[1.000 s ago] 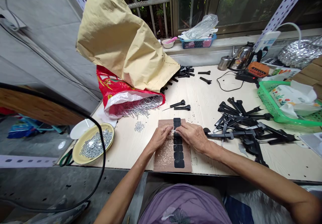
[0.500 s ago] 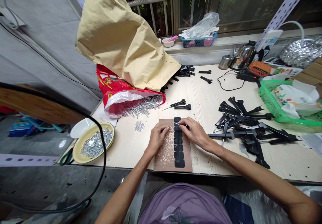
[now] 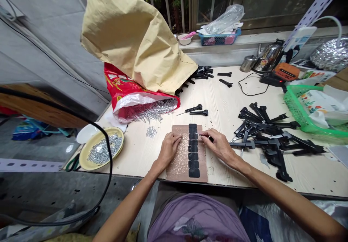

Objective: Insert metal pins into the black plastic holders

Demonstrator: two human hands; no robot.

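Observation:
On the brown board [image 3: 178,155], my left hand [image 3: 170,147] is closed in a pinch over the speckled left side; a tiny bit shows at its fingertips, too small to name. My right hand [image 3: 217,143] pinches a thin metal pin [image 3: 198,134] that points left over the column of black pads [image 3: 193,156]; something dark shows under its fingers. Above the board lie two black plastic pieces [image 3: 198,113], one with a pin sticking out. Small metal parts [image 3: 151,132] sit in a loose patch to the upper left.
At left, a yellow bowl [image 3: 123,140] holds many small metal parts, with green-handled scissors [image 3: 73,163] beside it. A red bag [image 3: 110,84] spills metal pins under a tan sack [image 3: 138,35]. Black pieces [image 3: 277,162] are heaped at right, near a green basket [image 3: 292,102]. A black cable [image 3: 110,169] loops at left.
My right hand has moved slightly right, drawing the pin back toward the pads' right edge. My left hand stays pinched at about the same place. The camera view has shifted slightly.

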